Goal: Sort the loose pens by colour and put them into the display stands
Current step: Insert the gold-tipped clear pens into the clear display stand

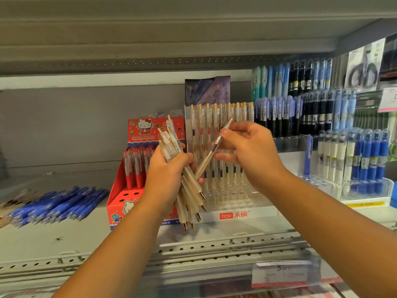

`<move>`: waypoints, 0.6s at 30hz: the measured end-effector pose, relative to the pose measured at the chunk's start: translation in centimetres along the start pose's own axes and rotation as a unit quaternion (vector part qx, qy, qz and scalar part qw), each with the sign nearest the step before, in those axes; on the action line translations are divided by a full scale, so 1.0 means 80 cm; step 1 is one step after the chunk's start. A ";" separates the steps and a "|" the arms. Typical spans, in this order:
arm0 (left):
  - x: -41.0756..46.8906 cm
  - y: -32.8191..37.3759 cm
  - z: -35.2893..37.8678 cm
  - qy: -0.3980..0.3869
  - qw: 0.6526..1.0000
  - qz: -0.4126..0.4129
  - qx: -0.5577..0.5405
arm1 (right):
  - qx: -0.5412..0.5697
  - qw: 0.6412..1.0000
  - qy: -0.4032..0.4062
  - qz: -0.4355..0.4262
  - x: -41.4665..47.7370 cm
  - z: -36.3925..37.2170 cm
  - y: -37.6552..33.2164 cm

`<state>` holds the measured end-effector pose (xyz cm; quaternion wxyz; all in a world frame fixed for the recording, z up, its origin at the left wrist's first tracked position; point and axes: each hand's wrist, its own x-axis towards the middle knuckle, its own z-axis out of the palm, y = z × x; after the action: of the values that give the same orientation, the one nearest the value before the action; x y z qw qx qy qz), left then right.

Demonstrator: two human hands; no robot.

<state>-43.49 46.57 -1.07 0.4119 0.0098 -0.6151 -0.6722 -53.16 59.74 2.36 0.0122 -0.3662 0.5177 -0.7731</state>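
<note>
— What were the hands holding?
— The left hand [169, 168] had its fingers [185, 157] clamped round a bundle of cream pens [189, 190], gold tips down, clips up. The right hand [251, 151] pinched a single pen [212, 150] between thumb and fingers [225, 157].
— Where did that pen sit?
— Slanted between the hands, its lower end down by the bundle, its clip end past the right thumb. It was pale and gold-tipped like the others.
— And behind?
— A clear stand [257, 212] held matching cream pens upright. Left of it stood a red box [126, 195] of red pens. Farther left, blue pens [58, 204] lay loose on the shelf [75, 233].
</note>
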 end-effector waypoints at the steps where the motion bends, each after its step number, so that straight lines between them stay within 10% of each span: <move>1: 0.000 -0.001 -0.001 0.003 1.000 0.001 0.001 | 0.003 1.000 0.021 -0.003 0.004 -0.005 -0.001; 18: -0.003 0.006 0.004 0.025 0.998 0.016 0.061 | -0.318 0.939 0.058 -0.117 0.026 -0.045 0.037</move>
<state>-43.21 47.00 -0.69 0.4362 0.0422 -0.6447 -0.6264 -57.86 60.38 0.37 -0.2255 -0.3639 0.6897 -0.5839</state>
